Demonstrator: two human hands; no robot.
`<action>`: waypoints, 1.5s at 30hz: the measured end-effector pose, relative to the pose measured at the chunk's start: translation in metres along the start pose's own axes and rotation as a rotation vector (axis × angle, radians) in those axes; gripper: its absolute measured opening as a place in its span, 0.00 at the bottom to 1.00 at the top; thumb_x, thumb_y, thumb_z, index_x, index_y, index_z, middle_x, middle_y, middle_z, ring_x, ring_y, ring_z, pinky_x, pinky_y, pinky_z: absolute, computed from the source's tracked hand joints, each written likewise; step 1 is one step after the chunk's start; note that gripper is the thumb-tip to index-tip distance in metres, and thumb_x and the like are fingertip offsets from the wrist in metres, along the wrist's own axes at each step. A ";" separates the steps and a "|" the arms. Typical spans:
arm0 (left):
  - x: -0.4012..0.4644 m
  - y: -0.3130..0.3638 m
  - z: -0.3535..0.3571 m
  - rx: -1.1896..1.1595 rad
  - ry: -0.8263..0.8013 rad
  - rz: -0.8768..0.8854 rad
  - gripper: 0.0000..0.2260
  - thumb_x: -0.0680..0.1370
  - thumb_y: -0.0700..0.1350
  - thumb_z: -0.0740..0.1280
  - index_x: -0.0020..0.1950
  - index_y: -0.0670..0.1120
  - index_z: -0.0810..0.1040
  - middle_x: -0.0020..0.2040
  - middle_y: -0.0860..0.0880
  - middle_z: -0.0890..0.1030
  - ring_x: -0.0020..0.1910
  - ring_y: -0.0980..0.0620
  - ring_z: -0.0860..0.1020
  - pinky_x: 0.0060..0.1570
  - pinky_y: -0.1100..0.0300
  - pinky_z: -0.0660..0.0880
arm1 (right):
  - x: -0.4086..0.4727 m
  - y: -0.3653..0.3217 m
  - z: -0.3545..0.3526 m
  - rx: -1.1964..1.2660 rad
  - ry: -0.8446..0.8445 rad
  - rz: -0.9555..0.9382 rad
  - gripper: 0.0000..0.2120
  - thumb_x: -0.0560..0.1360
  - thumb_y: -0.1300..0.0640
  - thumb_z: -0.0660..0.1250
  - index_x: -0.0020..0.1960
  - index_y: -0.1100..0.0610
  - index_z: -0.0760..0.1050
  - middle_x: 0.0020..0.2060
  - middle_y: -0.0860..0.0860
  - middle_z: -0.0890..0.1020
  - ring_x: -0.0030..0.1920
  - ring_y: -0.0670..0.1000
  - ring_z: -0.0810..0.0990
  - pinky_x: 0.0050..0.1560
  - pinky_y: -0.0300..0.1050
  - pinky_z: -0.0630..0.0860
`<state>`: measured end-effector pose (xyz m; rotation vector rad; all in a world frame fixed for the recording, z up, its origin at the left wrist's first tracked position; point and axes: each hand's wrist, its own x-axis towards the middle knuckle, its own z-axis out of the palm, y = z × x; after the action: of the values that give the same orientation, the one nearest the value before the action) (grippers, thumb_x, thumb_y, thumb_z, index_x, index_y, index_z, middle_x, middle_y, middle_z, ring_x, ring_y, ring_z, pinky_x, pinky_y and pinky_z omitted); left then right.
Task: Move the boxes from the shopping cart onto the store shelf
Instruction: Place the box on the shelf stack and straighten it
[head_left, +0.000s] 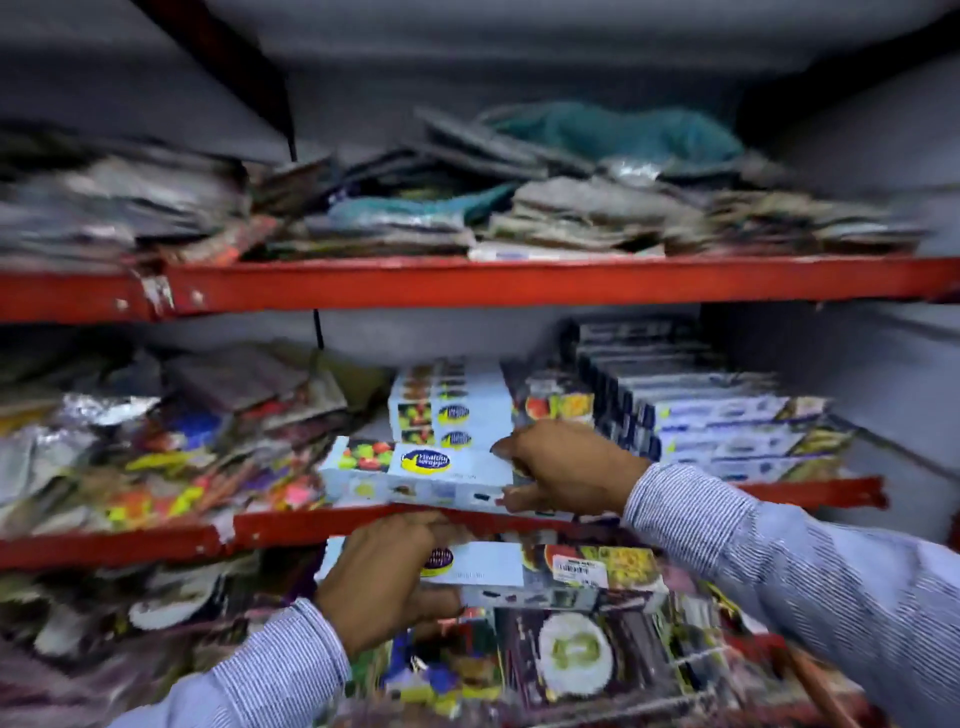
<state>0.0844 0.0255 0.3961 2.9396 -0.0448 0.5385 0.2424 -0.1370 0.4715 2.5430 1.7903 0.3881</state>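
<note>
The store shelf (519, 283) fills the view, a metal rack with red front rails. The middle red rail (311, 525) serves as the landmark here. Well above it, the upper level carries blurred heaps of flat packets (571, 218) and something teal. Just above it on the left lies a jumble of colourful bags (156, 457); above it on the right stands a stack of dark-edged boxes (701, 410); between these, further back, sits a pile of pale blue boxes (447, 405).

Below the rail, at the bottom of the view, is the shopping cart (727, 670), its wire rim partly visible, packed with printed packages.

A pale blue box with fruit pictures (415, 467) rests right on the rail's top edge, in front of the pale blue pile. The right hand (566, 467) grips its right end, fingers curled around the corner.

Just below the rail, over the cart, a second pale blue box (545, 569) bearing a price sticker is held at its left end by the left hand (384, 577), closed around it. Both sleeves are striped pale blue.
</note>
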 end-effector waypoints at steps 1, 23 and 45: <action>0.008 -0.001 -0.005 -0.009 0.016 0.001 0.32 0.60 0.66 0.64 0.62 0.58 0.76 0.58 0.59 0.80 0.58 0.54 0.78 0.51 0.58 0.75 | 0.004 0.006 -0.004 -0.012 -0.006 0.019 0.16 0.72 0.43 0.69 0.48 0.56 0.74 0.39 0.52 0.76 0.44 0.58 0.78 0.36 0.47 0.67; 0.077 -0.033 -0.014 0.018 -0.019 -0.070 0.29 0.67 0.58 0.72 0.67 0.55 0.74 0.64 0.58 0.78 0.61 0.55 0.75 0.58 0.59 0.71 | 0.110 0.098 0.093 0.098 -0.118 0.257 0.26 0.70 0.50 0.71 0.66 0.52 0.70 0.62 0.55 0.73 0.62 0.61 0.72 0.59 0.60 0.75; 0.134 -0.054 0.012 0.024 0.066 -0.149 0.26 0.70 0.54 0.73 0.67 0.53 0.75 0.67 0.53 0.77 0.64 0.51 0.75 0.60 0.56 0.72 | 0.103 0.119 0.073 0.288 0.020 0.282 0.10 0.71 0.59 0.64 0.45 0.58 0.84 0.45 0.58 0.87 0.46 0.57 0.83 0.50 0.50 0.80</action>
<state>0.2172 0.0769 0.4245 2.9147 0.1885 0.6157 0.4004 -0.0731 0.4388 3.0118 1.5979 0.1663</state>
